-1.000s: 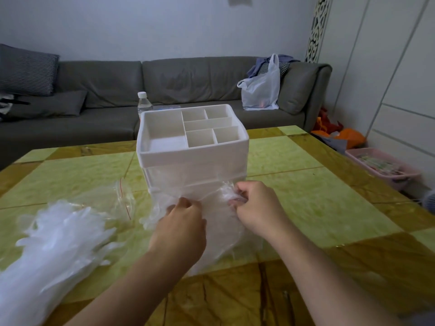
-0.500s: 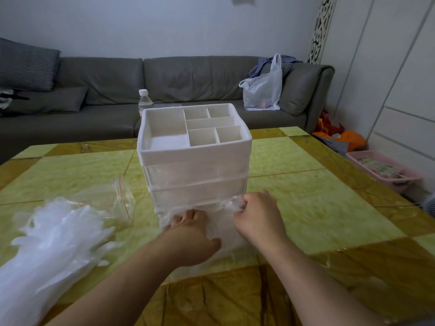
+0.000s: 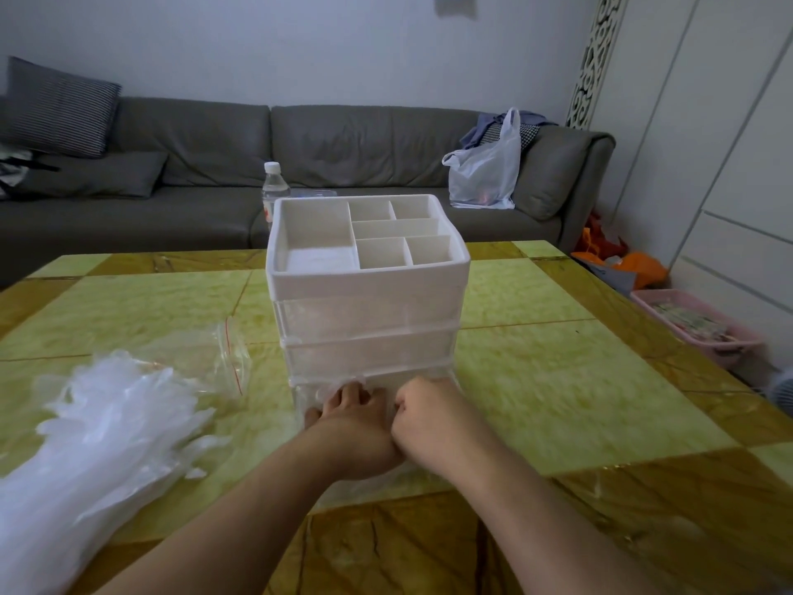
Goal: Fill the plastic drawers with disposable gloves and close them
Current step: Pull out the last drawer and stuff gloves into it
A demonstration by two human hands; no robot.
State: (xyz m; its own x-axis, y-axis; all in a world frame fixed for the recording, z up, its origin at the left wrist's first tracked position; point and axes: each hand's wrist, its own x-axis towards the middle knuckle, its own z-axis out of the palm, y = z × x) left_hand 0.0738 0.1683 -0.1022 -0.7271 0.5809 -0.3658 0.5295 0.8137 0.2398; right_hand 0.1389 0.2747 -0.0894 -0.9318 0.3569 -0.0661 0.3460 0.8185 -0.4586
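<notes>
The likeliest trouble is thin film catching between the bottom drawer (image 3: 369,382) and the frame of the drawer unit (image 3: 369,294), which would stop it seating; a hard shove could also slide the light unit back across the desk (image 3: 558,380). The left hand (image 3: 356,427) lies low at the drawer front, fingers reaching forward onto crumpled gloves there. The right hand (image 3: 429,418), touching it, has its fingers curled tight; whether that grip pinches plastic or nothing I cannot tell. Both forearms reach straight in from below. A big loose pile of disposable gloves (image 3: 98,448) waits at the left, beside a zip bag (image 3: 227,362).
</notes>
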